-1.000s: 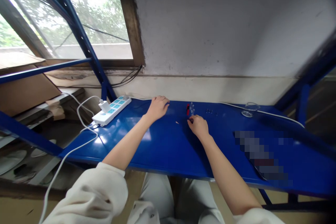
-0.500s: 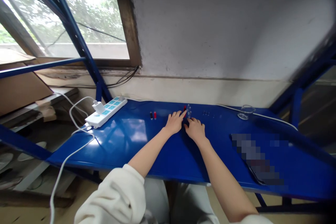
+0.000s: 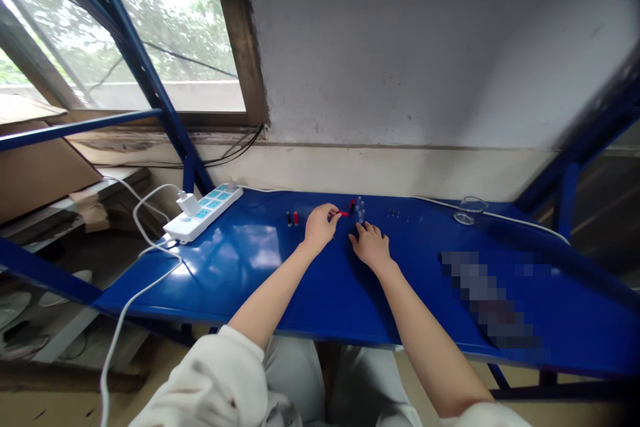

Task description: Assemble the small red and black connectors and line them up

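My left hand [image 3: 320, 225] is pinched on a small red piece [image 3: 343, 213] just above the blue metal shelf [image 3: 260, 267]. To its right my right hand [image 3: 371, 243] lies on the shelf with fingers spread, its fingertips at a cluster of small red, black and clear pieces [image 3: 357, 208]. A black piece and a red piece [image 3: 292, 218] stand upright side by side left of my left hand. Several tiny dark pieces [image 3: 394, 214] lie right of the cluster.
A white power strip [image 3: 205, 212] with a plugged charger and white cable lies at the shelf's back left. A clear glass dish [image 3: 468, 211] and a thin white wire sit at the back right. Blue frame posts flank the shelf. Cardboard lies at left.
My left hand left the black and red pair standing, reached to the cluster, and now has drawn back a little with a red piece pinched. My right hand stayed beside the cluster.
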The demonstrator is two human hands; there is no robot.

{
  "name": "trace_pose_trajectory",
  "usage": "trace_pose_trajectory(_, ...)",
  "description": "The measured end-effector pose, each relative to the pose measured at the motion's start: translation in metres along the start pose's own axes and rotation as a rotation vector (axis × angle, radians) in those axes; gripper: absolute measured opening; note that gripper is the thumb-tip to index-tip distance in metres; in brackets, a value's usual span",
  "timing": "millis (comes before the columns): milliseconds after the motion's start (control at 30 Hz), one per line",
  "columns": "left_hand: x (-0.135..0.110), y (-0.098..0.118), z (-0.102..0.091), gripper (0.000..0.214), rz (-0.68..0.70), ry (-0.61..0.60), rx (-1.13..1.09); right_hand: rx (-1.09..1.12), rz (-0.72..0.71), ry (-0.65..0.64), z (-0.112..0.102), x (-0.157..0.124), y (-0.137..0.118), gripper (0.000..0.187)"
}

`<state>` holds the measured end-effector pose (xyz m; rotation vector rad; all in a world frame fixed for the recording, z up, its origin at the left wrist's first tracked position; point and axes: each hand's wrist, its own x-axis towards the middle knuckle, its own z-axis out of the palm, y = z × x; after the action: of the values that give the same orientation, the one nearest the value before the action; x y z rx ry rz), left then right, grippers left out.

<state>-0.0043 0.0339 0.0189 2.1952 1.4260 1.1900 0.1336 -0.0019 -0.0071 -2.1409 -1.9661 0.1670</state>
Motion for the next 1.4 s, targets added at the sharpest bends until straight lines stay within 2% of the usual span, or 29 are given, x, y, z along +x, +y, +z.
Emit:
trace_pose_trajectory(100,-0.011,-0.004,-0.007,0.010,-0.094,0.126,-0.204,-0.010,0.009,-0.003,0.004,0.002,0.000,0.050)
trace_pose_trajectory(200,-0.023,-0.011,-0.006,0.011,-0.167,0.222,-0.300,-0.011,0.001,-0.002,0.006,0.004,0.001,0.051)
trace_pose_trajectory(333,-0.032,-0.016,-0.002,0.011,-0.160,0.232,-0.321,-0.001,-0.001,0.015,0.010,0.005,0.002,0.051)
trace_pose_trajectory(567,-0.033,-0.013,-0.001,0.011,-0.120,0.230,-0.329,0.031,-0.008,0.098,0.021,0.010,0.005,0.049)
trace_pose_trajectory(767,-0.033,-0.013,-0.001,0.011,-0.117,0.234,-0.339,0.095,-0.074,0.175,0.021,0.007,0.004,0.039)
trace_pose_trajectory(933,-0.032,-0.015,0.000,0.010,-0.127,0.241,-0.351,0.269,-0.217,0.348,0.009,0.005,-0.002,0.022)
trace_pose_trajectory(1033,-0.032,-0.016,0.001,0.010,-0.129,0.243,-0.346,0.483,-0.267,0.490,0.002,0.006,-0.005,0.019)
trace_pose_trajectory(1100,-0.032,-0.016,0.000,0.010,-0.137,0.242,-0.350,0.631,-0.256,0.540,-0.002,0.005,-0.006,0.021)
trace_pose_trajectory(1200,-0.031,-0.014,-0.002,0.009,-0.163,0.245,-0.372,0.759,-0.228,0.539,-0.006,0.002,-0.008,0.024)
trace_pose_trajectory(1400,-0.029,-0.014,-0.004,0.009,-0.215,0.247,-0.425,0.863,-0.229,0.513,-0.005,0.002,-0.007,0.025)
